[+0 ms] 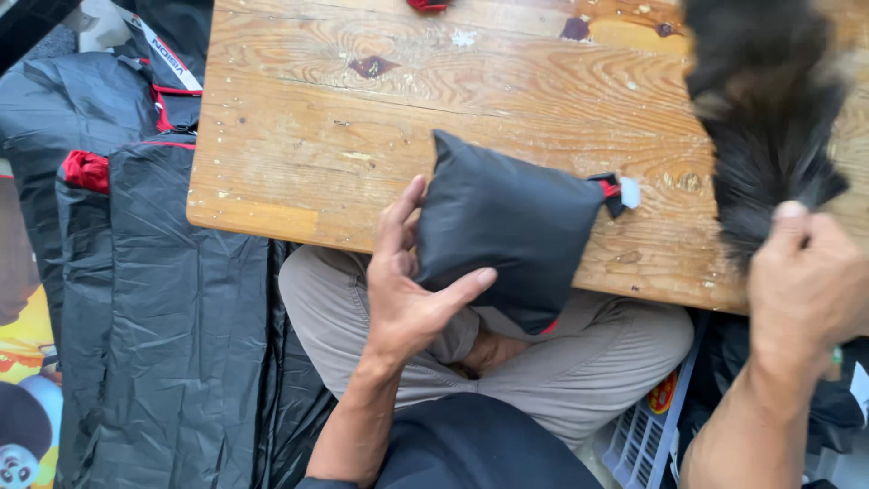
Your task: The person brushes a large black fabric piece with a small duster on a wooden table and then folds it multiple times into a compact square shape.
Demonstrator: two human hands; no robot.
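Left hand [407, 290] is on the black pouch [502, 237], palm spread wide, thumb pressed across the pouch's near side and fingers running up its left edge, steadying rather than gripping. The pouch sits stuffed and puffy at the near edge of the wooden worktop [299, 118], its lower corner hanging off over the person's lap. A red and black tab [611, 190] with a small white tag [630, 192] pokes out of the pouch's upper right corner. Over by the right end of the near edge, the right hand [808, 290] is closed on a dark furry piece [765, 118], thumb up against it; the piece is blurred, so its kind is unclear. Left of the worktop, black covers with red trim [136, 299] lie stacked. A pale crate [644, 433] shows below the knee.
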